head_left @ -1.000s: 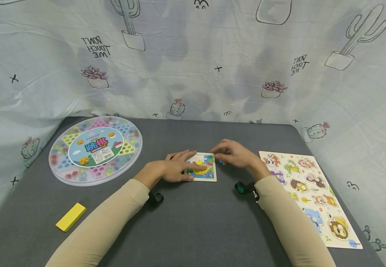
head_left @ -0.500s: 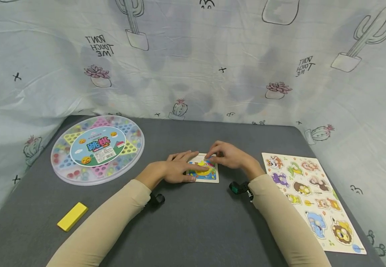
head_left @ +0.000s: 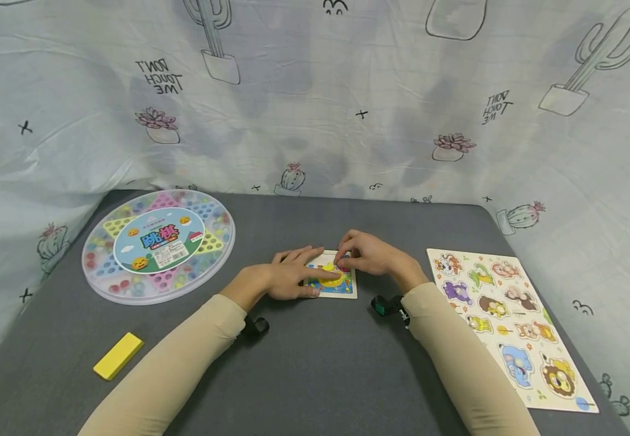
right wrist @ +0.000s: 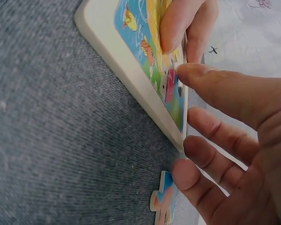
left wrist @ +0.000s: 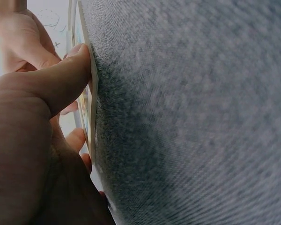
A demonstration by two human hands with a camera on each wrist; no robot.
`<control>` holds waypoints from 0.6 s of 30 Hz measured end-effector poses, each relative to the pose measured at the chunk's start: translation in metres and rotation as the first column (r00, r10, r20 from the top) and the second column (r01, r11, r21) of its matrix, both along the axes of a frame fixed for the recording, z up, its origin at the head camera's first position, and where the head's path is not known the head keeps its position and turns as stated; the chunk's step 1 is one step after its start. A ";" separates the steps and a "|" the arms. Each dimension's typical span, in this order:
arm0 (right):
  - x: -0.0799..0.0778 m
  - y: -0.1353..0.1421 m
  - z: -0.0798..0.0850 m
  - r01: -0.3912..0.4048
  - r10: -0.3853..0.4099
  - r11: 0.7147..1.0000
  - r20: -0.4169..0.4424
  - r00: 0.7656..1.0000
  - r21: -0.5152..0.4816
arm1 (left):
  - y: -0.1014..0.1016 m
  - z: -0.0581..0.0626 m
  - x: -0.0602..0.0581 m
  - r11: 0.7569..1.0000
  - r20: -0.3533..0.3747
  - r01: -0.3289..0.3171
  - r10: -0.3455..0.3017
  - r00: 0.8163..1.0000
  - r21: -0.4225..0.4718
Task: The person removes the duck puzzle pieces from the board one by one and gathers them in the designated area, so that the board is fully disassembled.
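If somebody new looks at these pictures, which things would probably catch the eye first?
Probably the large round game board, with its coloured star pattern, at the far left of the grey table. Next might come the small bright puzzle near the middle, with the left hand resting on it and the right hand at its far right corner. The animal picture board also stands out, along the right side.

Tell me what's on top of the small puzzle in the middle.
The left hand rests on the puzzle, a finger across its picture; the right hand touches a pink piece there. Blue and yellow show between them. Whatever lies beneath the fingers is covered.
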State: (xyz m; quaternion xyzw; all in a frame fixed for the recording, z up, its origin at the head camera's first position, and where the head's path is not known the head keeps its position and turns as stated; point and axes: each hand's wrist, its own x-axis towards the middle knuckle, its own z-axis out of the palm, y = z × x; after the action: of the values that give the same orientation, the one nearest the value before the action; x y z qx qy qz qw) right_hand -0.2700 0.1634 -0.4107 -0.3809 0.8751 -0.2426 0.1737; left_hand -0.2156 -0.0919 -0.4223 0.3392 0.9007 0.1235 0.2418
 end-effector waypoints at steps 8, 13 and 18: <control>0.000 -0.001 -0.002 -0.001 0.001 1.000 0.013 1.000 0.000 | -0.001 -0.015 -0.006 1.000 0.006 -0.009 0.008 1.000 0.018; -0.001 0.001 -0.004 0.001 -0.001 1.000 0.004 1.000 0.020 | 0.000 -0.003 0.000 1.000 0.000 -0.007 0.007 1.000 -0.004; 0.000 0.002 -0.001 -0.003 0.003 1.000 -0.004 1.000 0.000 | 0.001 0.002 0.002 1.000 0.005 0.002 -0.002 1.000 0.001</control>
State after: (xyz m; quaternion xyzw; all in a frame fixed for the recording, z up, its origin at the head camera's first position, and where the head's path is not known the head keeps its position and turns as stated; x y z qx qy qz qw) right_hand -0.2698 0.1656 -0.4117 -0.3828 0.8748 -0.2415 0.1726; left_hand -0.2136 -0.0906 -0.4199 0.3398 0.8997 0.1244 0.2442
